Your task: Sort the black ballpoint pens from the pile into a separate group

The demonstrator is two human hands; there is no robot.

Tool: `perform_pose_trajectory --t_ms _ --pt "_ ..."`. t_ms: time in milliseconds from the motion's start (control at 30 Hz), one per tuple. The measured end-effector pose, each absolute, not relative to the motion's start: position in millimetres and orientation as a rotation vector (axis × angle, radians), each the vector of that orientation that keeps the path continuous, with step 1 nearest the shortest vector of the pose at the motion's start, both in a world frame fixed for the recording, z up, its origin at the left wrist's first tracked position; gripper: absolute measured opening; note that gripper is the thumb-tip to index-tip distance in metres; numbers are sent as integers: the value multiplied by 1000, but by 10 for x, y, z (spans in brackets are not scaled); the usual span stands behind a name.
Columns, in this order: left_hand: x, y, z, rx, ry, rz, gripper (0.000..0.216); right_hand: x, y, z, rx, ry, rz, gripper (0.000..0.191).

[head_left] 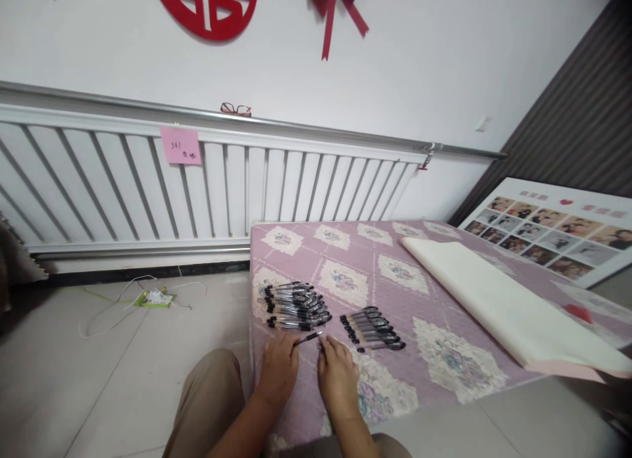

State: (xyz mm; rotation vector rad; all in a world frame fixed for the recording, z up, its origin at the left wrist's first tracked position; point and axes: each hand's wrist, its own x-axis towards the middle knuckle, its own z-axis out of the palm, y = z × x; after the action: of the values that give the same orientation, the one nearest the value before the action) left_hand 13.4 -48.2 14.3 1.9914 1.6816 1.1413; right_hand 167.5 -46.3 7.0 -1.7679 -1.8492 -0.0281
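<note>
Head view. We see the left hand (279, 371) and the right hand (338, 374) resting side by side on the near edge of a desk (444, 293) covered in a pink patterned cloth. A single black pen (307, 339) lies slanted between them, at 12 o'clock from the gap between the hands; the left hand's fingers (289, 345) are closed on its lower end, while its upper tip lies just beside the right hand's fingers (330, 345), and we cannot tell whether these touch it or are closed. At 12 o'clock from the left hand lies a larger pile of pens (295, 305); at 1 o'clock from the right hand lies a smaller row of pens (372, 329), well apart from the pile. A roll of cream paper (503, 300) lies at 2 o'clock across the desk. Beyond, at 11 o'clock, a white radiator (123, 181) carries a pink note (180, 145), and spectacles (236, 108) rest on its top rail
</note>
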Motion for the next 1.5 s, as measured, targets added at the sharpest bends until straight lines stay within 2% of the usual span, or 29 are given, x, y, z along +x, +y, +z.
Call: perform_pose_trajectory --t_ms 133,300,400,500,700,800,1000,1500 --pt "135 -478 136 1970 1696 1173 29 1696 -483 72 -1761 -1901 -11 33" --pt "125 -480 142 1943 1723 1194 29 1743 -460 25 -1656 -1813 -105 37" --pt "118 -481 154 1940 1728 1198 30 1739 -455 7 -1660 -1801 -101 28" --pt "114 -482 165 1934 1729 1190 31 1733 -474 37 -1647 -1782 -2 22" --pt "113 -489 188 1935 1734 1134 31 1799 -569 171 -1533 -1533 469 31" --pt "118 -492 191 1948 1730 1121 31 1855 -591 207 -1533 -1347 598 33" --pt "133 -492 182 1986 1749 1074 31 1950 -585 269 -1471 -1156 706 33" --pt "129 -483 152 2022 1719 1017 31 2034 -593 255 -1428 -1313 792 36"
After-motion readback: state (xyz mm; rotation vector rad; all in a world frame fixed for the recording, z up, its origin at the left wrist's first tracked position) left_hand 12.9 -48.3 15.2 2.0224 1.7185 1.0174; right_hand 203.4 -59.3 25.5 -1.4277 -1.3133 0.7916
